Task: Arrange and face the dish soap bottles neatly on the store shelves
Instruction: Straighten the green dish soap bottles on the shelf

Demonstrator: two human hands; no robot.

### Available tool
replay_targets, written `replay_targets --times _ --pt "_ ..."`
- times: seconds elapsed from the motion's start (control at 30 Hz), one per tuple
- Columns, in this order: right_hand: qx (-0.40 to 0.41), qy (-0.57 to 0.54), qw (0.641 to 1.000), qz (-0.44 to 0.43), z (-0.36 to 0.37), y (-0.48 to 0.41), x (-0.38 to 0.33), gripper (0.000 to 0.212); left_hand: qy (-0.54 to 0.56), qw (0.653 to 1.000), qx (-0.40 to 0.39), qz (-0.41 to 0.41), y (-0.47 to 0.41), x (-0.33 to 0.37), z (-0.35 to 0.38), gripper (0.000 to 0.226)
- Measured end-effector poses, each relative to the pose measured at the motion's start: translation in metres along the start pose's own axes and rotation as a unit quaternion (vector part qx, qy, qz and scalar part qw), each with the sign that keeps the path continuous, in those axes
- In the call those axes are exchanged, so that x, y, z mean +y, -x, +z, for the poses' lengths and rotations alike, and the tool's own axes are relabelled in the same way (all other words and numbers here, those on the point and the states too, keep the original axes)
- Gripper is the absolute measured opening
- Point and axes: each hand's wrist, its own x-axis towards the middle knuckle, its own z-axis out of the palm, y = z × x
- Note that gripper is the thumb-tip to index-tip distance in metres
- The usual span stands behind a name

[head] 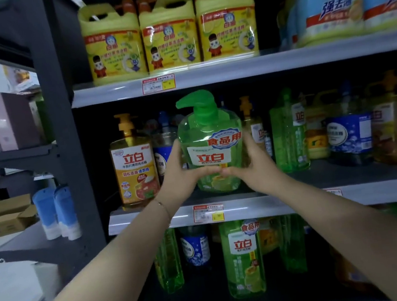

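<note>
Reaching in from below, both forearms are converging on the green pump bottle (212, 144); the left hand (180, 174) is cupping its left flank and the right hand (255, 166) its right flank, thumbs nearly meeting under the label, probably so the label can be squared to the aisle; the bottle is standing upright near the front edge of the middle shelf (260, 207), though whether its base is fully seated I cannot tell; an amber bottle (134, 167) is sitting near the shelf's left end, leaving a narrow gap; a tall green bottle (289, 138) is standing near on the right; more bottles are crowding the back, limiting any rearward push.
</note>
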Motion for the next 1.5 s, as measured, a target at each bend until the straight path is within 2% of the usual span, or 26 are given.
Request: replay_targets --times 0.1,0.27,0.43,0.5,0.6,0.7,0.8,0.97,1.07,1.17,1.23,1.3,1.4,1.5 --pt "0.000 -0.005 1.000 0.030 0.008 -0.005 0.019 0.084 0.023 0.999 0.009 -0.043 -0.008 -0.027 0.007 0.069" --pt "-0.005 0.027 0.999 0.046 0.015 -0.023 0.031 0.088 0.024 0.998 0.006 -0.065 -0.026 -0.047 0.008 0.063" --pt "0.000 0.100 0.992 0.071 0.023 -0.042 0.043 0.079 0.036 0.995 0.004 -0.092 -0.048 -0.057 0.008 0.054" --pt "0.007 0.131 0.987 0.095 0.027 -0.046 0.051 0.069 0.021 0.994 -0.006 -0.103 -0.055 -0.058 0.013 0.059" --pt "-0.013 0.136 0.980 0.143 0.036 -0.045 0.061 0.056 -0.030 0.992 -0.002 -0.123 -0.065 -0.066 0.027 0.079" --pt "-0.056 0.191 0.964 0.177 0.048 -0.038 0.074 0.082 -0.109 0.983 0.051 -0.142 -0.070 -0.081 0.040 0.100" --pt "-0.070 0.238 0.952 0.178 0.052 -0.035 0.080 0.089 -0.193 0.972 0.066 -0.115 -0.065 -0.089 0.048 0.093" --pt "-0.015 0.222 0.960 0.169 0.054 -0.034 0.083 0.083 -0.250 0.960 0.067 -0.103 -0.054 -0.097 0.055 0.089" --pt "0.030 0.197 0.967 0.159 0.053 -0.031 0.078 0.061 -0.317 0.939 0.111 -0.080 -0.051 -0.096 0.058 0.082" --pt "0.144 0.149 0.972 0.114 0.044 -0.030 0.075 0.044 -0.366 0.919 0.138 -0.046 -0.047 -0.097 0.059 0.073" --pt "0.220 0.146 0.958 0.113 0.031 -0.037 0.075 0.052 -0.395 0.907 0.149 -0.002 -0.043 -0.098 0.060 0.063" --pt "0.233 0.155 0.948 0.153 0.014 -0.049 0.080 0.067 -0.439 0.884 0.154 0.056 -0.040 -0.098 0.062 0.047" --pt "0.185 0.155 0.943 0.229 -0.011 -0.070 0.096 0.092 -0.454 0.873 0.153 0.094 -0.037 -0.098 0.062 0.027" --pt "0.094 0.054 0.950 0.292 -0.026 -0.080 0.106 0.104 -0.440 0.882 0.137 0.098 -0.034 -0.094 0.063 0.025"
